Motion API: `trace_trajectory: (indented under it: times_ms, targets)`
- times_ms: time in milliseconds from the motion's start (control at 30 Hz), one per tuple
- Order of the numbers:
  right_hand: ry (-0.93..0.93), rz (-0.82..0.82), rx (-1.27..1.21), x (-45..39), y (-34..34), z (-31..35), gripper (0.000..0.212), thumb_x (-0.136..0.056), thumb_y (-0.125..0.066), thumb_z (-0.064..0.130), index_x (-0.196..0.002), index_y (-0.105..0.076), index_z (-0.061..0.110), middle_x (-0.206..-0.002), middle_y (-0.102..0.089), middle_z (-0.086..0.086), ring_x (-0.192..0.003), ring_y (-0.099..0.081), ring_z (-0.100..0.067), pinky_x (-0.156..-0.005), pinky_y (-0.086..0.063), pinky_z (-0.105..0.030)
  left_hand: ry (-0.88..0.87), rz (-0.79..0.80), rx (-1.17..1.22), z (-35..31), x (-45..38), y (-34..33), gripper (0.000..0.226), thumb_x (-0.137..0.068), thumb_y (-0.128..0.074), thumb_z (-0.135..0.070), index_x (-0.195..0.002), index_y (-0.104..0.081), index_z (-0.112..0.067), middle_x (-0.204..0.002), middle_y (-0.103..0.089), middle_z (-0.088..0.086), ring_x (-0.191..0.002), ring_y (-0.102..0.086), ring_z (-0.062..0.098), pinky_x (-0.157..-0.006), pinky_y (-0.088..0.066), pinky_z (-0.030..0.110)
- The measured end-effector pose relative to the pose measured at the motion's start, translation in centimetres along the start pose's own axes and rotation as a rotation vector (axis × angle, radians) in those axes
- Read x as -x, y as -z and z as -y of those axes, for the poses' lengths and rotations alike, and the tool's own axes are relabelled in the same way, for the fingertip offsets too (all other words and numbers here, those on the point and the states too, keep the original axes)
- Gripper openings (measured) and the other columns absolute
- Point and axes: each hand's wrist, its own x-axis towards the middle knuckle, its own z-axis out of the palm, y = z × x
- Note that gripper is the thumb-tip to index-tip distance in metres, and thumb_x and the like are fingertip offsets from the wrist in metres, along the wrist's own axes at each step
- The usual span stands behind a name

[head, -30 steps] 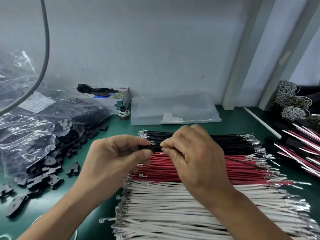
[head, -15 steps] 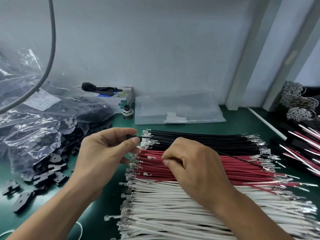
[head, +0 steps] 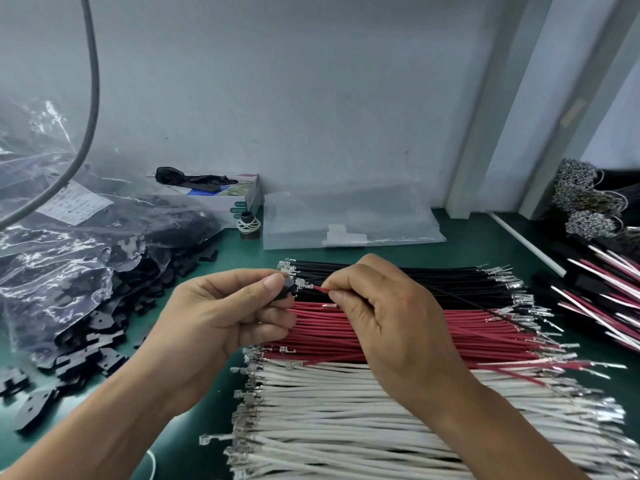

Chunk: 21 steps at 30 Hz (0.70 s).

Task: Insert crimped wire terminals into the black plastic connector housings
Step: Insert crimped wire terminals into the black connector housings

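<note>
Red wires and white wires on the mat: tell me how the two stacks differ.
The red wires lie farther from the person, between the black wires and the white wires; the white wires lie nearest. The white stack covers more of the mat than the red. One red wire is pinched in the right hand; no white wire is held. Both have metal terminals at their ends and run left to right.
</note>
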Motion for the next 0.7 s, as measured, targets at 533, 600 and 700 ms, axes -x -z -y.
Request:
trace_trajectory:
  times_ms: [533,600,700]
  targets:
    - [0.240,0.018,0.352,-0.1,0.9,0.9,0.012,-0.091,-0.072,0.008,-0.098,-0.073,0.017,-0.087,-0.061,0.005,-0.075,-0.058,-0.015,-0.056,-0.052,-0.034,0.042,0.066,-0.018,-0.3,0.2,0.3,0.044,-0.065,-0.093,-0.025,-0.099,-0.080,0.000,-0.082,-0.074,0.022,-0.059,-0.070,0.021,-0.054,-0.060,0.026]
    - [0.269,0.053,0.439,-0.3,1.2,0.8,0.018,-0.087,-0.074,0.000,-0.095,-0.072,0.016,-0.085,-0.060,0.004,-0.073,-0.055,-0.016,-0.053,-0.051,-0.033,0.054,0.069,-0.035,-0.5,0.2,0.3,0.056,-0.057,-0.094,-0.033,-0.100,-0.079,0.001,-0.081,-0.073,0.020,-0.058,-0.070,0.021,-0.054,-0.059,0.026]
    - [0.325,0.091,0.512,-0.3,1.5,1.0,0.021,-0.083,-0.068,-0.005,-0.090,-0.070,0.015,-0.084,-0.059,0.002,-0.071,-0.052,-0.017,-0.050,-0.048,-0.033,0.070,0.078,-0.060,-0.5,0.1,0.4,0.053,-0.059,-0.089,-0.032,-0.098,-0.080,0.002,-0.076,-0.071,0.017,-0.056,-0.067,0.020,-0.052,-0.058,0.025]
